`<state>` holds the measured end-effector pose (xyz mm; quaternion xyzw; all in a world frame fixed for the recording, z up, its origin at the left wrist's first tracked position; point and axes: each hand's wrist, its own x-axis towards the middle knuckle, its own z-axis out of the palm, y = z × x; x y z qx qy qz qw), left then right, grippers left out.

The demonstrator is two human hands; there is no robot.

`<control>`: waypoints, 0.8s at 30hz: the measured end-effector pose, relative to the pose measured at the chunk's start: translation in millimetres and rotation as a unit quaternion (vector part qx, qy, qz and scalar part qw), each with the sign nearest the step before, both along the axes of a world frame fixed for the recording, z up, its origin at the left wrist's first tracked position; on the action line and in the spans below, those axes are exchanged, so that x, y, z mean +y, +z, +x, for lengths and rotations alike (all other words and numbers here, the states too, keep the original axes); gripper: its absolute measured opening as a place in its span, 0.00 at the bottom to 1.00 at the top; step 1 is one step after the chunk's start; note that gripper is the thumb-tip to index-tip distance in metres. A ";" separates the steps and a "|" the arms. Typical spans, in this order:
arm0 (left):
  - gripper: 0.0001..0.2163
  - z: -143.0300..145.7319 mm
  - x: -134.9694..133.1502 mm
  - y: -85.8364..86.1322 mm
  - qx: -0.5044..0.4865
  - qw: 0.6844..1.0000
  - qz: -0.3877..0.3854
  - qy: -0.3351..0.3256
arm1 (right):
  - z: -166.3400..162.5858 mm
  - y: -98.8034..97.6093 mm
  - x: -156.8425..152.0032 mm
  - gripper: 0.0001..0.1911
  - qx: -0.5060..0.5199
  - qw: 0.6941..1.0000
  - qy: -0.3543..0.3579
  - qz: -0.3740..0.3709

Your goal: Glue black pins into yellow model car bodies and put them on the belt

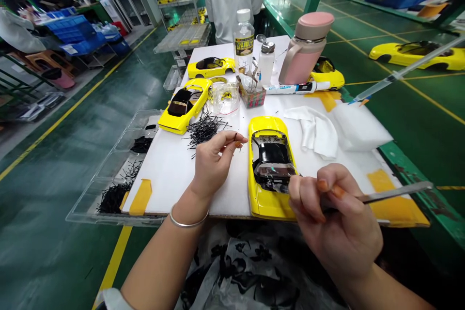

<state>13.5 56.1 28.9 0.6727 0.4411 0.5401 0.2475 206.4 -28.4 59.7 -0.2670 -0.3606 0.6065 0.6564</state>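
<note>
My left hand [214, 160] is closed in a pinch on a thin black strip [236, 136], just left of a yellow toy car body [273, 206]. Fingers of my right hand [336, 210] are wrapped round a slim metal tool [397, 193], whose flat end sticks out to the right; its other end is hidden by the hand. Near those fingertips, a clear plastic piece [274, 170] lies over the car's black roof section [272, 153]; whether my fingers touch it I cannot tell. A loose pile of thin black strips [204, 128] is behind my left hand.
More yellow car bodies [185, 104] stand at the table's back left. A clear bottle [243, 43], small glass jar [267, 63], pink flask [305, 48] and white marker [294, 88] stand or lie behind. White cloth [316, 131] is right; a compartment tray [90, 203] left.
</note>
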 end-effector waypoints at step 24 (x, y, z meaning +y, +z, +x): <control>0.04 -5.3 -0.2 0.5 0.013 0.999 -0.028 0.038 | 47.5 12.8 12.9 0.08 0.015 0.997 -0.026 -0.075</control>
